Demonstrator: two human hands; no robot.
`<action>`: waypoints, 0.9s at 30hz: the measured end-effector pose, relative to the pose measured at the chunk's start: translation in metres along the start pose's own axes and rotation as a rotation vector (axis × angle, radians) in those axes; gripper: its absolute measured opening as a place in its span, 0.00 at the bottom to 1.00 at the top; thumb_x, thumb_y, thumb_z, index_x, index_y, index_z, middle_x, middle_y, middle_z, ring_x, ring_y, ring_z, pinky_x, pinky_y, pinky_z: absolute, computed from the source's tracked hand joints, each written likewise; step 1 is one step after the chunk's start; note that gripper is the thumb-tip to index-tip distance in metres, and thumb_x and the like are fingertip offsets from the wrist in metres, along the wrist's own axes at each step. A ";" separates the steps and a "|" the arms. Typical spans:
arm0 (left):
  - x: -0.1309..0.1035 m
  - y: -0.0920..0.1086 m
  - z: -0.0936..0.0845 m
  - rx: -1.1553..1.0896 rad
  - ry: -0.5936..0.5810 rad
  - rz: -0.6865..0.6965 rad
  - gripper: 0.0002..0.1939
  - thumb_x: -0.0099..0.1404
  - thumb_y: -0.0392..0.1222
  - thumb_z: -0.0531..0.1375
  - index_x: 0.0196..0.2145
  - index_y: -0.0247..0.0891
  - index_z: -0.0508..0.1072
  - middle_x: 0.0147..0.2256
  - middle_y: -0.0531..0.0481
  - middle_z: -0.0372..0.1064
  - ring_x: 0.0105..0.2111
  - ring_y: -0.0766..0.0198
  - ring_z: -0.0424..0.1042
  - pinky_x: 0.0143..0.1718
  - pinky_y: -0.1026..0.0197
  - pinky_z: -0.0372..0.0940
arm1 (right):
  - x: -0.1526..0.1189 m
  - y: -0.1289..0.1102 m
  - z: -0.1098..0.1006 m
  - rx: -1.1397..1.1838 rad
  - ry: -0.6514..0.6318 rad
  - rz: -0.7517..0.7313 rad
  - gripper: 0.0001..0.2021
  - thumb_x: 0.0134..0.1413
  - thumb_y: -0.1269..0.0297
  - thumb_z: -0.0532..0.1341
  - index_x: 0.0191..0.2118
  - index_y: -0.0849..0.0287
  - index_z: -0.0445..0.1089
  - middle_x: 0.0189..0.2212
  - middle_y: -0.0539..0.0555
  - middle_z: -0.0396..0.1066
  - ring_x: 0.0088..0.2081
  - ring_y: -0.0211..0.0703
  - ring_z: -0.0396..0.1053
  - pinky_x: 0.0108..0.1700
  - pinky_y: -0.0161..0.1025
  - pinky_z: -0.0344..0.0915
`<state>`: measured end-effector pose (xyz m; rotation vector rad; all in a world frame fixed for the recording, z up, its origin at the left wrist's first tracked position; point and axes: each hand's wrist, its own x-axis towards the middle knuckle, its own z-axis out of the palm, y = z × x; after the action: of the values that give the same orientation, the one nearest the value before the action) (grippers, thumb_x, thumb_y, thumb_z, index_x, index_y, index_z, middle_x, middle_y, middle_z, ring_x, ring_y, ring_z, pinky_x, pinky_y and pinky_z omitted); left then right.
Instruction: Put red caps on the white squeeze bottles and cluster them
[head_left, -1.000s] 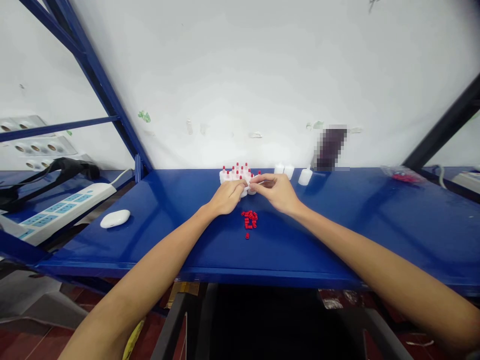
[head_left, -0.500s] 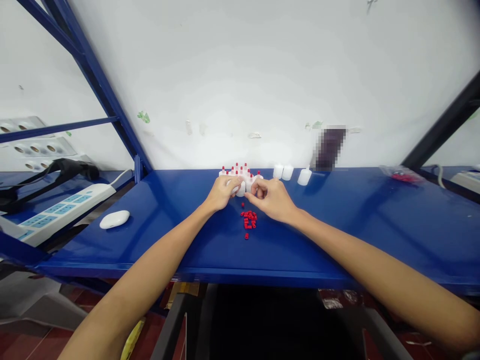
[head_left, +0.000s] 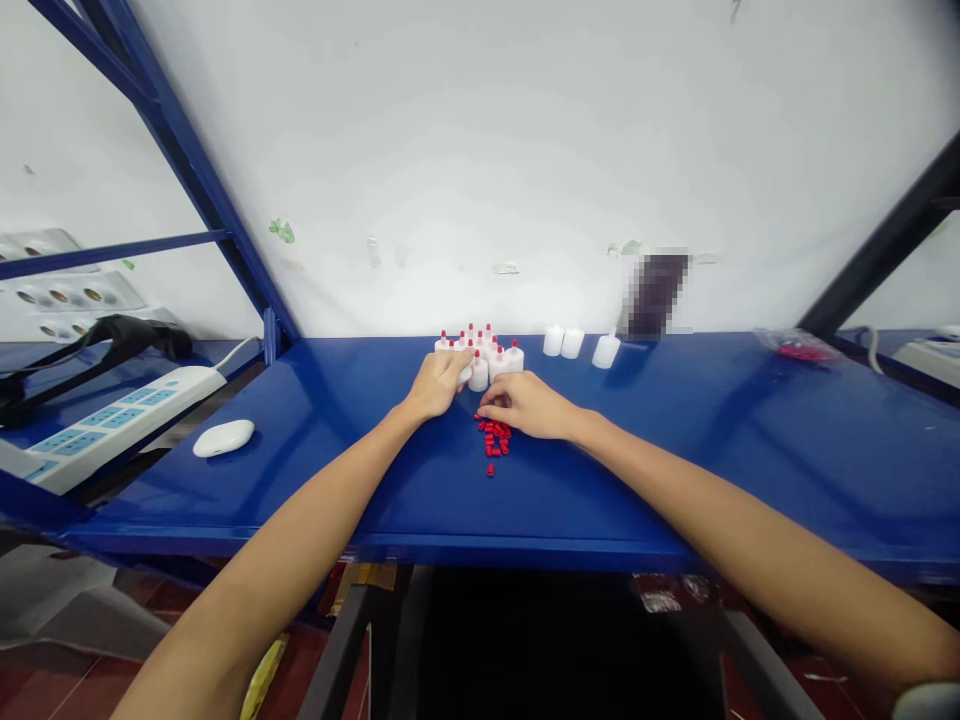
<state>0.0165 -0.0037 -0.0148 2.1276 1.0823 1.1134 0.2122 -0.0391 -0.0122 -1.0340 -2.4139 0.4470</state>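
Several small white bottles with red caps (head_left: 513, 356) stand grouped near the back of the blue table. My left hand (head_left: 441, 380) is closed around a white bottle (head_left: 465, 373) at the front left of the group, mostly covered by the fingers. My right hand (head_left: 525, 402) is just in front of the bottles, its thumb and fingertips drawn together at a red cap (head_left: 478, 415). Beneath it on the tabletop lies a small pile of loose red caps (head_left: 495, 440).
Three white bottles (head_left: 572, 343) stand apart, right of the group. A white oval case (head_left: 224, 438) and a power strip (head_left: 127, 420) lie on the left. A plastic bag with red pieces (head_left: 806, 350) is at the back right of the table (head_left: 675, 480).
My right hand has moved down and slightly left, from the bottles to the loose caps. The front bottle, earlier partly hidden between my hands, now shows a red cap. My left hand stays around its bottle.
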 end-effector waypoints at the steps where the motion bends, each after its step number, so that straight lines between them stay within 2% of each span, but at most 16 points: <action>1: 0.000 0.000 0.000 0.010 0.002 -0.002 0.32 0.72 0.58 0.45 0.17 0.36 0.65 0.16 0.52 0.62 0.21 0.67 0.63 0.28 0.63 0.57 | 0.002 0.000 0.001 0.017 -0.018 0.017 0.08 0.59 0.64 0.65 0.35 0.61 0.81 0.27 0.52 0.74 0.27 0.36 0.64 0.31 0.35 0.57; 6: 0.000 0.003 0.001 0.082 0.006 -0.011 0.34 0.72 0.60 0.44 0.16 0.36 0.64 0.16 0.52 0.62 0.21 0.67 0.63 0.28 0.62 0.56 | 0.008 -0.002 0.003 0.099 -0.098 0.065 0.07 0.58 0.67 0.65 0.36 0.62 0.81 0.24 0.50 0.75 0.24 0.34 0.63 0.30 0.34 0.57; 11: 0.000 0.004 0.002 0.189 0.010 -0.033 0.33 0.71 0.60 0.44 0.17 0.37 0.64 0.17 0.52 0.63 0.22 0.66 0.63 0.29 0.62 0.56 | 0.006 -0.001 0.000 -0.044 -0.040 0.012 0.07 0.57 0.71 0.63 0.32 0.61 0.80 0.22 0.49 0.74 0.25 0.35 0.65 0.33 0.34 0.57; 16: -0.001 0.007 0.001 0.254 -0.013 -0.056 0.32 0.72 0.55 0.43 0.16 0.38 0.63 0.17 0.51 0.63 0.23 0.64 0.64 0.30 0.61 0.55 | 0.001 0.007 -0.006 -0.121 -0.036 -0.015 0.06 0.58 0.71 0.62 0.34 0.60 0.78 0.23 0.50 0.73 0.24 0.36 0.65 0.30 0.35 0.57; 18: -0.002 0.008 0.001 0.281 -0.045 -0.024 0.31 0.72 0.54 0.42 0.16 0.38 0.62 0.17 0.51 0.63 0.23 0.64 0.63 0.30 0.61 0.55 | 0.000 0.008 -0.009 -0.108 0.046 -0.012 0.07 0.60 0.70 0.60 0.36 0.60 0.77 0.25 0.51 0.75 0.27 0.38 0.69 0.32 0.35 0.60; 23: -0.002 0.009 0.000 0.331 -0.090 0.038 0.31 0.72 0.55 0.41 0.17 0.38 0.61 0.17 0.50 0.63 0.22 0.64 0.62 0.31 0.61 0.55 | -0.002 0.000 -0.009 0.113 0.382 -0.043 0.07 0.61 0.68 0.60 0.39 0.59 0.76 0.33 0.53 0.79 0.34 0.41 0.76 0.40 0.39 0.70; 27: -0.004 0.010 0.000 0.286 -0.124 0.099 0.31 0.72 0.58 0.41 0.20 0.37 0.64 0.18 0.51 0.63 0.22 0.65 0.61 0.29 0.62 0.53 | -0.003 -0.007 -0.003 0.169 0.474 -0.123 0.06 0.59 0.68 0.61 0.38 0.58 0.77 0.36 0.54 0.80 0.36 0.42 0.78 0.42 0.41 0.73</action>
<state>0.0194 -0.0126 -0.0093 2.4600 1.1456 0.8981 0.2111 -0.0459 -0.0075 -0.8047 -1.9669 0.3135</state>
